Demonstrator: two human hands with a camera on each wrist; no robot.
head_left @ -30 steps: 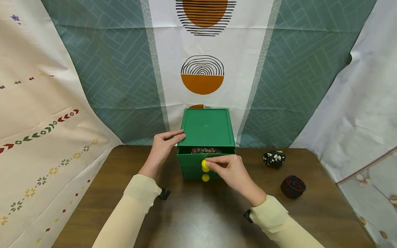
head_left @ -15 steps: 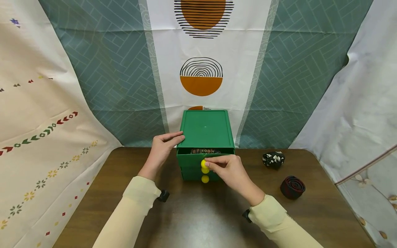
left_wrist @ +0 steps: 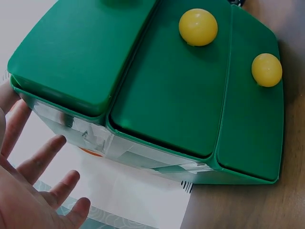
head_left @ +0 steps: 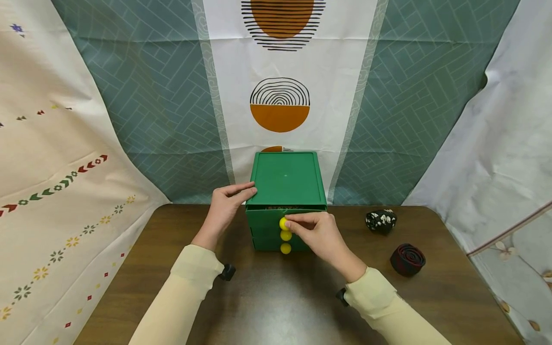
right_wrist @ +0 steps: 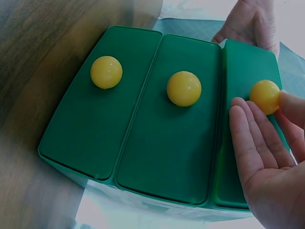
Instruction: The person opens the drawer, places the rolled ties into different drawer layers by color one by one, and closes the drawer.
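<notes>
Patterned cloth (head_left: 170, 86) is hanging behind and beside a brown tabletop (head_left: 276, 297). One green drawer unit (head_left: 285, 177) is standing at the tabletop's back, its front facing the person, presumably for easy reach. One top drawer (head_left: 263, 218) is jutting slightly, showing a narrow gap and a sliver of dark patterned contents (head_left: 280, 207). Middle drawer (left_wrist: 167, 90) and bottom drawer (left_wrist: 252, 124) are sitting flush. One right hand (head_left: 316, 235) is pinching the yellow top knob (right_wrist: 263, 95) between thumb and index finger, probably for lack of any other handhold on that front; the other fingers are lying straight. One left hand (head_left: 224, 203) is touching the unit's left upper edge, fingers wide, apparently steadying it. One black-and-white roll (head_left: 381, 221) and one red-and-black coil (head_left: 408, 260) are lying apart at the right, perhaps for keeping out of the hands' way.
</notes>
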